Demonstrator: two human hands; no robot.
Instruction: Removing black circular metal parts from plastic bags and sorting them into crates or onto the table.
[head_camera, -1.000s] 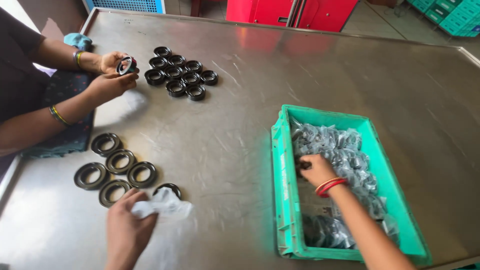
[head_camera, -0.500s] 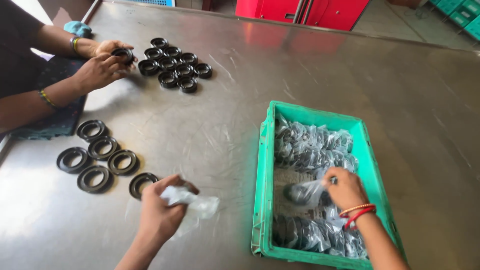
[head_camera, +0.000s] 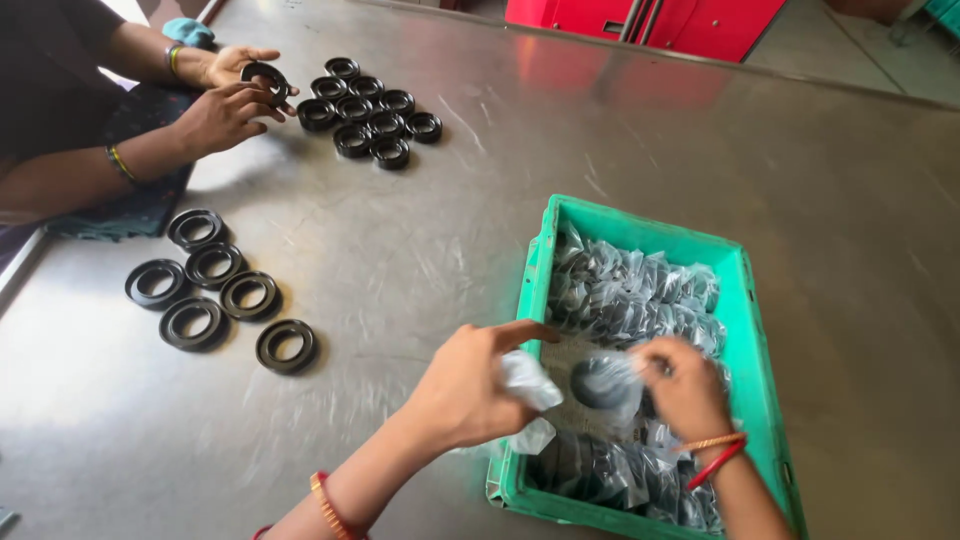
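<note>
The right hand (head_camera: 685, 385) is closing its grip on a clear plastic bag with a dark ring seal inside (head_camera: 603, 383), holding it just over the green crate (head_camera: 640, 222). The left hand (head_camera: 470, 385) is clamping a crumpled, empty clear wrapper (head_camera: 528, 385) in its fingers, index finger stretched toward the crate's near wall, right beside the bagged seal. The crate is sitting on the steel counter (head_camera: 620, 140) and is filled with more bagged seals (head_camera: 630, 290) (all wrapped alike in clear film). To the left of the hands, five bare black ring seals (head_camera: 210, 290) are lying flat on the counter in a loose cluster, well apart from the crate. At the far left edge another person's two hands (head_camera: 225, 100) are gripping one small black ring (head_camera: 263, 78), just beside a tight group of small black rings (head_camera: 368, 108). A red cabinet (head_camera: 650, 20) is standing beyond the counter.
</note>
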